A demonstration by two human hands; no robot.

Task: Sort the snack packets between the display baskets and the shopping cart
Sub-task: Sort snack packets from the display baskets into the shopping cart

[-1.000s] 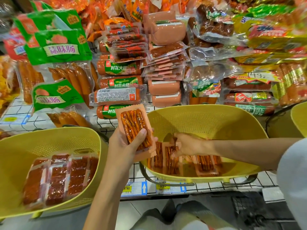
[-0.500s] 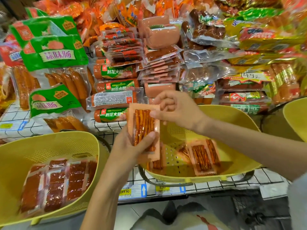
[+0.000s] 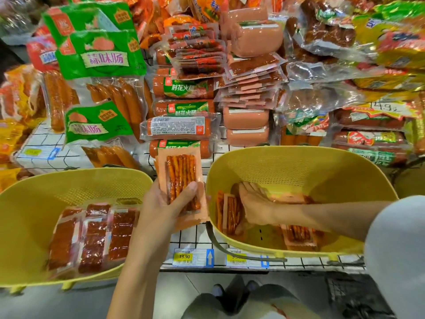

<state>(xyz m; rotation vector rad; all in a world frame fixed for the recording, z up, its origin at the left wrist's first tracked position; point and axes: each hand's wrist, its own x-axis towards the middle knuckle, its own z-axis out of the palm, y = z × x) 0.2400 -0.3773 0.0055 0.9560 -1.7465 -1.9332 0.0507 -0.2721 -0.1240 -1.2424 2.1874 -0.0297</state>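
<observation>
My left hand [image 3: 158, 210] is shut on a small stack of orange stick-snack packets [image 3: 181, 178], held upright between the two yellow baskets. My right hand [image 3: 255, 203] is down inside the right yellow basket [image 3: 299, 155], fingers laid over more stick-snack packets [image 3: 230, 215] leaning at its near-left wall. Its fingertips are hidden, so its grip is unclear. Another such packet [image 3: 299, 236] lies under my forearm. The left yellow basket [image 3: 69, 183] holds several dark red snack packets [image 3: 92, 233] lying flat. The black mesh of the shopping cart [image 3: 354, 295] shows at the bottom right.
Behind the baskets the shelf is piled with green-labelled sausage packs [image 3: 99, 56], ham sausages [image 3: 181, 130] and pink meat blocks [image 3: 255, 35]. Price tags [image 3: 184, 256] line the shelf's front edge. A further yellow basket edge [image 3: 411, 180] sits at the right.
My right hand left the stack in my left hand and dropped back into the right basket. My left hand stayed put with the packets.
</observation>
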